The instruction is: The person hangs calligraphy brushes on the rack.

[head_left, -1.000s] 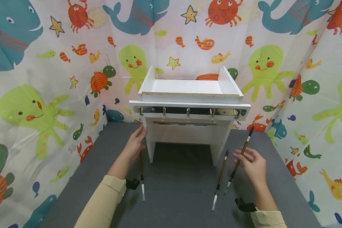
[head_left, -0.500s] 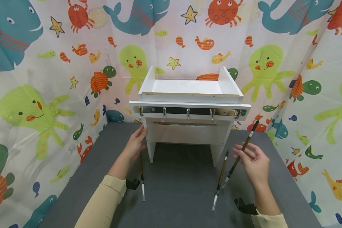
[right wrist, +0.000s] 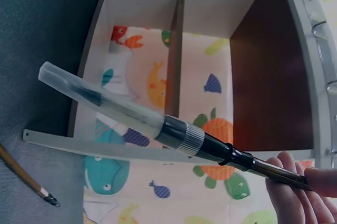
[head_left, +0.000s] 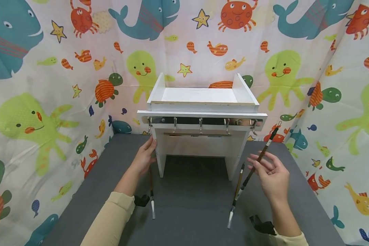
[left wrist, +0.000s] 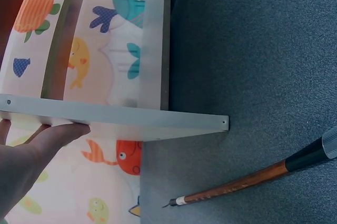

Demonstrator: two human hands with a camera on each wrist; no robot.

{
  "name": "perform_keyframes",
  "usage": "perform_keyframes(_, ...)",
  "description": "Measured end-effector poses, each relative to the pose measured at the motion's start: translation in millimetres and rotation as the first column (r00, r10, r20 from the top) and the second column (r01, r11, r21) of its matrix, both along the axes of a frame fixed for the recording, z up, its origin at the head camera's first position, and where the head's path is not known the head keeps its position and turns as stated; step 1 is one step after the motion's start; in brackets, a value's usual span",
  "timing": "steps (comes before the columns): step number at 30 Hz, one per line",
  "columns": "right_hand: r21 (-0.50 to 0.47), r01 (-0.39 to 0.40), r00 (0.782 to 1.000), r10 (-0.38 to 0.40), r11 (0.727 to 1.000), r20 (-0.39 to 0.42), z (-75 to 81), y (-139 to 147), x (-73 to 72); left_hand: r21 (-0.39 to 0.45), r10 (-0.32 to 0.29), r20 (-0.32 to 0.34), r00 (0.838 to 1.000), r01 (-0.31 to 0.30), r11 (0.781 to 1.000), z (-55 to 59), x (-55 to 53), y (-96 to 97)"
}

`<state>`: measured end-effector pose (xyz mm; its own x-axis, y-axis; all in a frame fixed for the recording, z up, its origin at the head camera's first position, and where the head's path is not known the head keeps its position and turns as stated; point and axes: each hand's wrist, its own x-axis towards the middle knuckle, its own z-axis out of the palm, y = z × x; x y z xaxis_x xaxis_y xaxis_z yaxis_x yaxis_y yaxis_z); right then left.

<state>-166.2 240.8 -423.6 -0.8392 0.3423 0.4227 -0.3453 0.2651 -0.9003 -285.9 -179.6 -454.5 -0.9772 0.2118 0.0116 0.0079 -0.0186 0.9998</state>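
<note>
My right hand pinches the handle of a writing brush between thumb and fingers, right of the white shelf unit. The brush slants in the air, its loop end up and its capped tip down to the left. In the right wrist view, the clear cap covers the dark bristles. Fingers of my left hand touch the outer face of the unit's left side panel. Two more capped brushes lie on the table, one below my left hand and another brush near the held tip.
Several metal hooks line the front rail of the shelf unit. An open tray-like top crowns it. The grey table runs up to a curtain printed with sea animals. Black straps sit at both wrists.
The tip of the held brush has swung left and now overlaps the right table brush in the head view. The left hand keeps its place on the panel; the head view has shifted slightly.
</note>
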Motion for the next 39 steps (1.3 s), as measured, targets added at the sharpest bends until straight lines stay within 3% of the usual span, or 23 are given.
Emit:
perform_keyframes(11, 0.059, -0.061, 0.995, 0.065, 0.996, -0.075, 11.5, -17, 8.0, 0.01, -0.006, 0.006, 1.0, 0.006, 1.0, -0.7, 0.1, -3.5)
perform_keyframes(19, 0.06, -0.129, 0.988, 0.134, 0.99, -0.083, 17.5, -28, 10.7, 0.012, -0.006, 0.018, 1.0, 0.006, 1.0, 3.4, 0.6, -2.0)
perform_keyframes(25, 0.075, -0.218, 0.97, 0.224, 0.973, -0.097, 16.5, -34, 14.1, 0.02, -0.01, 0.026, 1.0, 0.009, 1.0, 2.3, 0.7, -0.7)
perform_keyframes(32, 0.154, -0.265, 0.95, 0.285, 0.952, -0.126, 12.3, -43, 15.1, -0.006, -0.005, 0.018, 1.0, 0.005, 1.0, -1.5, -1.8, -0.2)
perform_keyframes(39, 0.149, -0.324, 0.934, 0.341, 0.934, -0.108, 6.5, -52, 13.8, -0.021, 0.012, 0.014, 1.0, -0.011, 1.0, -2.0, -0.9, -1.8)
